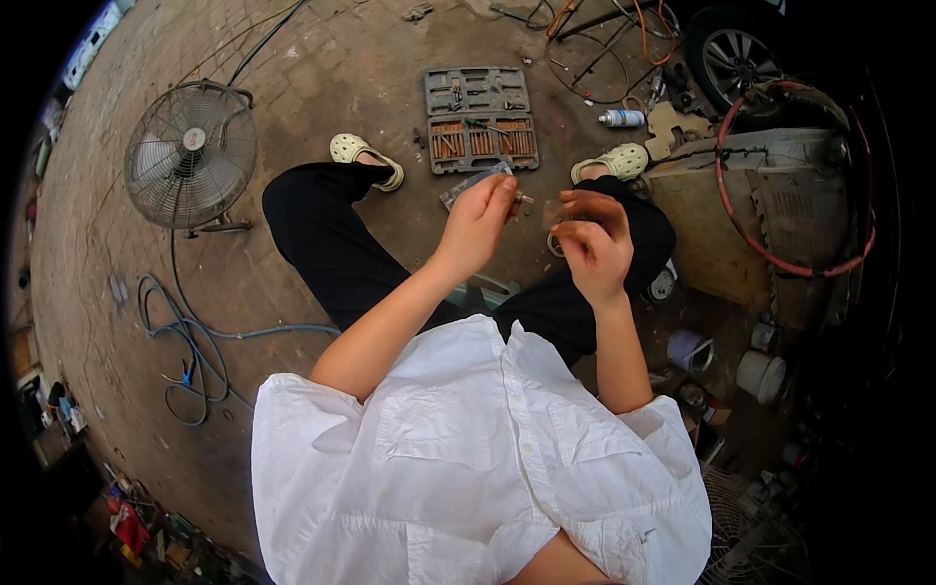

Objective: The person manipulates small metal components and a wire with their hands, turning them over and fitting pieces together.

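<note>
White cotton shirt [458, 468], short-sleeved, worn by a person seated over the lower centre of the frame; dark trousers [331, 234], knees spread wide, apparently leaving working room between them.

Left hand [475, 222]: centre of frame, forearm rising diagonally from lower left, wrist fairly straight. Fingers closed in a pinch on a small metal piece [525, 198], its end projecting to the right, probably so that it stays exposed to the other hand.

Right hand [593, 244]: just right of centre, forearm nearly upright, wrist bent inward. Fingers half curled, thumb brought toward them; a clear scrap [553, 214] shows at the fingertips, though how firmly it is gripped cannot be told. Both hands are raised near each other, apart, likely for close sight.

Clear plastic bag [462, 187]: behind the left hand; held or lying, cannot tell.

Tool case [480, 116]: grey, upper centre, opened flat between the feet, presumably for easy reach. Copper-coloured bits [449, 145] stand in rows in its lower half; a green-handled tool [477, 123] lies across them.

Spray can [621, 118]: upper right, on its side.

Fan [191, 154]: upper left, standing upright.
</note>
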`<state>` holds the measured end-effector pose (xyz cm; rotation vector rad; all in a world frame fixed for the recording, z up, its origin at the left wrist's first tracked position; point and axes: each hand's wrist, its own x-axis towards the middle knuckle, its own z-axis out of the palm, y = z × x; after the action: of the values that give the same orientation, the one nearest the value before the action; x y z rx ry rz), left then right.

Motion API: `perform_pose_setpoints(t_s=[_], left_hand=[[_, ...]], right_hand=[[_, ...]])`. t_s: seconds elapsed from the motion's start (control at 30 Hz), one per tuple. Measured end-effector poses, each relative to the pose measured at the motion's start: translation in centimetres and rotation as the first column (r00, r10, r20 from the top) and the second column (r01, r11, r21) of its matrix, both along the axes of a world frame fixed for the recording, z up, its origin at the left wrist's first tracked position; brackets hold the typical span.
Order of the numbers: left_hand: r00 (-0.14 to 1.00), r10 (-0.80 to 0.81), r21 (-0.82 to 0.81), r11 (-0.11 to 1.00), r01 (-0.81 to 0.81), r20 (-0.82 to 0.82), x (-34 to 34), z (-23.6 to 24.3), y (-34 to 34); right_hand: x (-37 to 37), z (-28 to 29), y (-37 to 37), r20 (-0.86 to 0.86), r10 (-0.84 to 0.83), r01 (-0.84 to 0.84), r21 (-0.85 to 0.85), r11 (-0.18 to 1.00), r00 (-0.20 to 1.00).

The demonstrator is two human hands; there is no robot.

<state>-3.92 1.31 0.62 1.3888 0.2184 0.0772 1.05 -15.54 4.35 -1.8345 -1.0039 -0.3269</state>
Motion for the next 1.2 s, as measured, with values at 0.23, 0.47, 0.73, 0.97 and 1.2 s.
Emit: perform_pose_setpoints(t_s=[0.23, 0.47, 0.73, 0.97, 1.2], left_hand=[[0.999, -0.025, -0.053, 0.998, 0.026, 0.021, -0.2, -0.1, -0.4], [0.999, 0.039, -0.212, 0.976, -0.044, -0.024, -0.6, 0.3, -1.7], [0.999, 0.015, 0.016, 1.0, -0.016, 0.043, -0.6, 0.4, -1.6], [1.0, 0.014, 0.023, 1.0, -0.014, -0.017, -0.2, 0.2, -1.5], [0.998, -0.058, -0.069, 0.996, 0.055, -0.035, -0.2, -0.6, -1.1]], right_hand=[[-0.3, 0.2, 0.1, -0.089, -0.009, 0.006, -0.025, 1.0, 0.996], [-1.3, -0.5, 1.5, -0.246, -0.077, 0.079, -0.002, 0.997, 0.966], [-1.6, -1.3, 2.9, -0.696, -0.029, 0.272, 0.242, 0.931, 0.718], [-1.2, -1.3, 2.5, -0.757, 0.117, 0.228, 0.335, 0.914, 0.643], [-0.9, -1.2, 2.6, -0.726, 0.103, 0.215, 0.332, 0.918, 0.68]])
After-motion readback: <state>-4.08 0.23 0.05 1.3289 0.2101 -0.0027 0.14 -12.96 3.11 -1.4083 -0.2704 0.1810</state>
